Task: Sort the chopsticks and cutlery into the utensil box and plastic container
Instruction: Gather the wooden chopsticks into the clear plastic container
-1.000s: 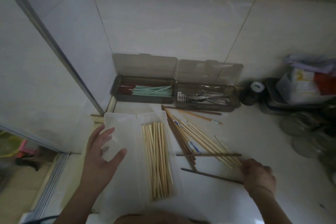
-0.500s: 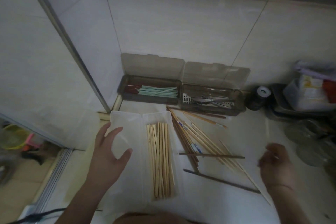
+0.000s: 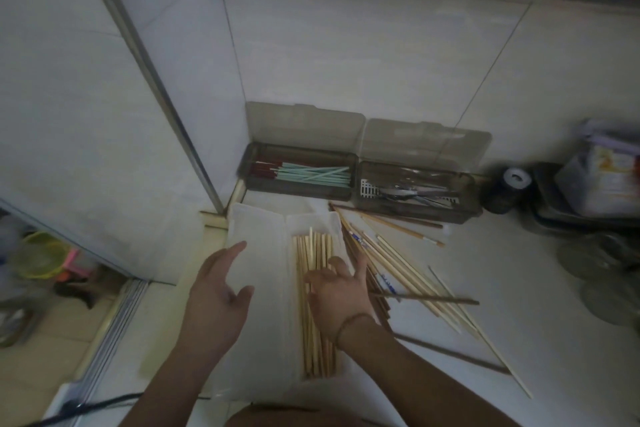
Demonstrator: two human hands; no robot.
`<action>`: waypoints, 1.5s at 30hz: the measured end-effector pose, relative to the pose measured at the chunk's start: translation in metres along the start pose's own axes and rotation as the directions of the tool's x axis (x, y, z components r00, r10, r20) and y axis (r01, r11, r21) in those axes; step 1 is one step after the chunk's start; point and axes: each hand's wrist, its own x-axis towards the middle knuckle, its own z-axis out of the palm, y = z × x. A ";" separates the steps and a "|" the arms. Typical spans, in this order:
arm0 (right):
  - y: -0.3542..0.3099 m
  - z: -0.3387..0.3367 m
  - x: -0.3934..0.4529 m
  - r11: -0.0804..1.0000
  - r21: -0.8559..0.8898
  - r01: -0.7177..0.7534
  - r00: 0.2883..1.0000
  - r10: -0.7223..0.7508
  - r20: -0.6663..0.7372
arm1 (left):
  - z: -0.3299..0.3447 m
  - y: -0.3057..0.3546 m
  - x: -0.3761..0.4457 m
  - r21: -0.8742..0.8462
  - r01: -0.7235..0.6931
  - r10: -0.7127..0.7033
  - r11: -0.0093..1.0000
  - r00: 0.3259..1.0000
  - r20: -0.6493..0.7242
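While no writing is legible, both hands' fingers lie released: left hand (image 3: 218, 291) over plastic container (image 3: 256, 229), right hand (image 3: 341, 291) on bamboo chopsticks (image 3: 313, 250).

A clear white plastic container (image 3: 258, 236) lies open on the counter, its lid flat on the left. Its right half holds a neat row of pale wooden chopsticks (image 3: 313, 305). Just to the right, loose chopsticks (image 3: 398, 263), light and dark, lie in a messy fan. At the back wall stands a smoky brown utensil box (image 3: 360, 180), lids up, with green-and-red chopsticks (image 3: 304, 173) on the left and metal cutlery (image 3: 408, 191) on the right.
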 end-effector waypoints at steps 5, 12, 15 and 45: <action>0.006 -0.001 0.000 0.996 -0.030 0.085 0.996 -0.084 0.043 | -0.001 0.001 0.005 0.062 -0.062 0.061 0.996 0.998 0.030; 0.122 0.030 -0.061 0.894 0.413 -0.175 0.739 0.396 -0.545 | -0.001 -0.001 0.006 0.080 -0.054 0.052 0.995 0.998 0.025; 0.178 0.057 -0.108 0.722 0.438 -0.536 0.600 0.690 -0.405 | 0.000 -0.002 0.006 0.075 -0.062 0.061 0.995 0.998 0.023; 0.259 0.018 -0.153 0.467 0.380 -0.799 0.430 0.884 -0.182 | 0.002 0.001 0.010 0.084 -0.068 0.067 0.994 0.998 0.017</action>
